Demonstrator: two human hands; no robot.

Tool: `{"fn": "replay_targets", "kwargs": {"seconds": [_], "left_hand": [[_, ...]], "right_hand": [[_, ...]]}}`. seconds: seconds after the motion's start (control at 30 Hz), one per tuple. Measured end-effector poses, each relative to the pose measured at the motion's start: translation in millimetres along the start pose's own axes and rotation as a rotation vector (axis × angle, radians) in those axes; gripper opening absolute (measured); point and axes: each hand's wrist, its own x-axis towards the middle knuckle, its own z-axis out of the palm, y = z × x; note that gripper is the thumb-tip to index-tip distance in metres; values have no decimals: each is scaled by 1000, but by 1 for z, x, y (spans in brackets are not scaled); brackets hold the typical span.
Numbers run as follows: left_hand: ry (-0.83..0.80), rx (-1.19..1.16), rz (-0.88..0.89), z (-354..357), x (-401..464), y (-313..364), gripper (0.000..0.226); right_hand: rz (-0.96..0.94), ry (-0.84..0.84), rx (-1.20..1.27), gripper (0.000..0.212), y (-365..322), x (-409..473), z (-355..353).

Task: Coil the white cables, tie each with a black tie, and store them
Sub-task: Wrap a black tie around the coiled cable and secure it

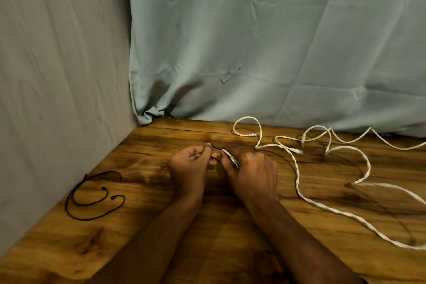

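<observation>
White cables [297, 182] sprawl loose over the right half of the wooden desk [143, 226], reaching its far edge under the hanging cloth [253, 41]. At the left edge, beside the cloth wall, spare black ties [92, 200] lie curled, with bare wood between them and the hands. Left hand [190, 167] pinches a black tie [215, 146]; right hand [251, 169] grips a small white coil [229, 155].

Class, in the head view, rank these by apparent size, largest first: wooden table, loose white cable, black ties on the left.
1. wooden table
2. loose white cable
3. black ties, though nearness to the camera may skew this.
</observation>
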Motion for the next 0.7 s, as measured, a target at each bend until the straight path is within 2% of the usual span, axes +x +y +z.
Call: {"fn": "replay_targets", "kwargs": {"seconds": [0.17,0.33,0.4,0.5,0.57,0.7], "left_hand": [[-26,-10,-15,1,1,-3,14],[-160,-29,-64,3,4,-9,14],[-186,-57,-60,3,3,-7,18],[-211,-131,-94,2,5,-6,22],[-229,-169,-126,2,8,-5,14],[-235,-220,-169,-4,17,-2,15]], "right_hand": [[8,46,21,39,3,1,4],[83,102,155,35,11,5,15],[169,81,382,27,14,6,22],[283,33,862,11,17,13,29],[271,-18,1080,19,14,14,24],[269,-99,1213,13,12,12,19]]}}
